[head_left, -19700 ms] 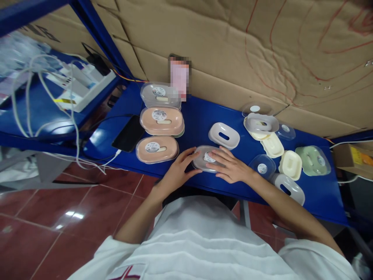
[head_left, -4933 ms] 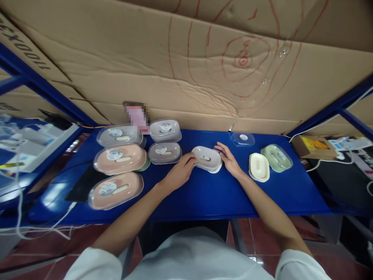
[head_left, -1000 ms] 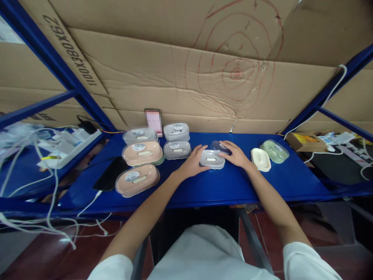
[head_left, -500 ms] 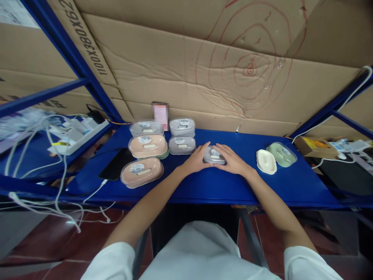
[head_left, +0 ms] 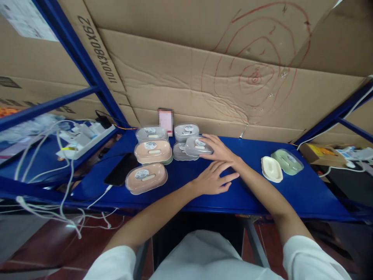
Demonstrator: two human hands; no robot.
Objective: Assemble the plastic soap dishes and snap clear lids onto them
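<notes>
My right hand (head_left: 216, 147) grips the right end of a grey oval lidded box (head_left: 192, 147), which has a clear lid, a round label and a pale oblong piece on top. This box partly covers another grey lidded box (head_left: 178, 152) below and to its left; whether they touch, I cannot tell. Nearer to me, my left hand (head_left: 214, 179) is held over the blue table with its fingers spread and nothing in them. Its fingertips overlap the right wrist in view.
Pink lidded boxes (head_left: 147, 178) and more grey ones (head_left: 186, 131) stand at left. On the right are a cream tray (head_left: 272, 169) and a green lidded box (head_left: 288, 161). A black phone (head_left: 119, 169) and white cables (head_left: 67, 186) lie left; cardboard (head_left: 163, 70) walls the back.
The grey box has moved left from between both hands to the grey boxes, carried by my right hand. My left hand has let go and come nearer to me. The camera view has shifted slightly.
</notes>
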